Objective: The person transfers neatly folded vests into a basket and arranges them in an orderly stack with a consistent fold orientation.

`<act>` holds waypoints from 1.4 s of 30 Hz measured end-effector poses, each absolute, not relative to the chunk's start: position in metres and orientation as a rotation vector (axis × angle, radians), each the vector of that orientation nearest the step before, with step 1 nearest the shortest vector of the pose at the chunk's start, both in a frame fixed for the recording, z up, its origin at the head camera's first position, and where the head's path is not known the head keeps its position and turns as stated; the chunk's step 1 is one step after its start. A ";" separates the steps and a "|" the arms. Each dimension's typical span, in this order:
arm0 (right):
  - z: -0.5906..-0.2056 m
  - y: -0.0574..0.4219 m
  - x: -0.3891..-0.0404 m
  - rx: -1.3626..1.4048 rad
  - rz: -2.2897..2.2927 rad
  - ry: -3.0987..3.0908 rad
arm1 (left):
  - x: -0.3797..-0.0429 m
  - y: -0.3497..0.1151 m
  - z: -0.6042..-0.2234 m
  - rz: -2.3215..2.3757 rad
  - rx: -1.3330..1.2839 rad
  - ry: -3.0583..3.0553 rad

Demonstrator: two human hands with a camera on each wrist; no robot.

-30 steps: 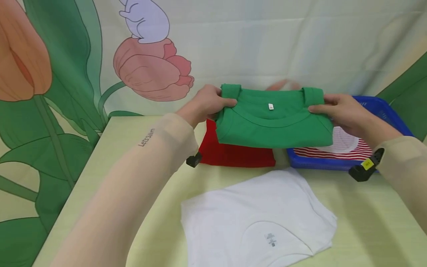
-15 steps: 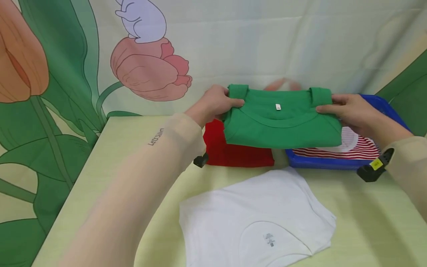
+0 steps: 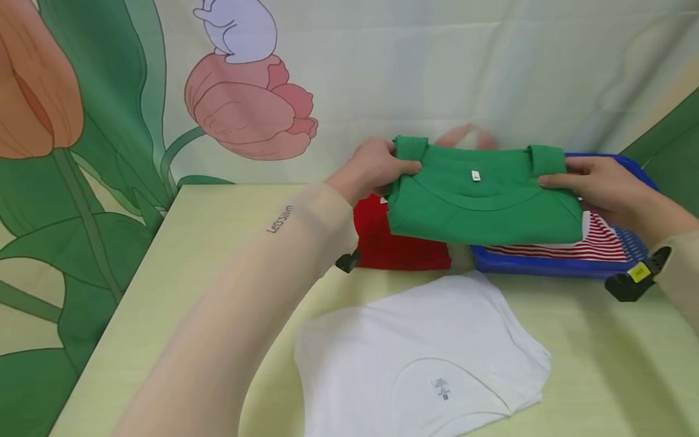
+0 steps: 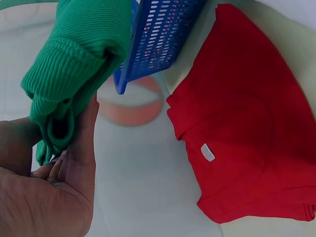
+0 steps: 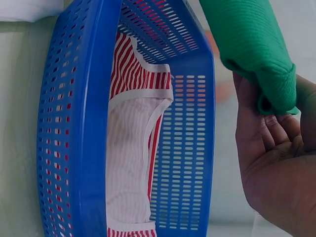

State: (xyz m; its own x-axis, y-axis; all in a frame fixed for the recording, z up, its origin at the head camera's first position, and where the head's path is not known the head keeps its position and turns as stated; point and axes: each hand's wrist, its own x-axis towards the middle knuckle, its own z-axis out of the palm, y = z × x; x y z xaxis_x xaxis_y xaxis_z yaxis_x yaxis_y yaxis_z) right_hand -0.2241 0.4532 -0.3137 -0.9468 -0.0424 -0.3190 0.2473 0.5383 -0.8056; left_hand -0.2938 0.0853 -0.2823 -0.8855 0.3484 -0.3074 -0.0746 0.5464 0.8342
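Note:
A folded green shirt (image 3: 486,212) with a small white neck label hangs level in the air between both hands. My left hand (image 3: 377,164) pinches its left end, thumb on top and fingers beneath. At the other end my right hand (image 3: 606,182) grips it the same way. Below the shirt's right part stands a blue perforated basket (image 5: 96,123). Inside lies a red-and-white striped garment (image 5: 133,148) with a pale inner side. A folded red shirt (image 4: 247,128) with a white label rests on the table left of the basket, partly hidden by the green shirt in the head view.
A white shirt (image 3: 426,352) lies spread on the pale green table (image 3: 262,388) in front of the basket. Behind the table hangs a printed cloth (image 3: 382,73) with flowers and an animal figure.
Both hands have moved right with the green shirt, which now covers more of the basket and less of the red shirt. The white shirt has stayed in place.

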 end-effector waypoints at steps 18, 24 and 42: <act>-0.313 0.459 -0.221 0.167 -1.349 2.497 | -0.291 0.092 -0.283 1.283 0.244 2.350; -0.317 0.464 -0.220 0.191 -1.315 2.529 | -0.291 0.098 -0.284 1.232 0.235 2.357; -0.321 0.483 -0.209 0.201 -1.216 2.574 | -0.288 0.122 -0.292 1.233 0.241 2.373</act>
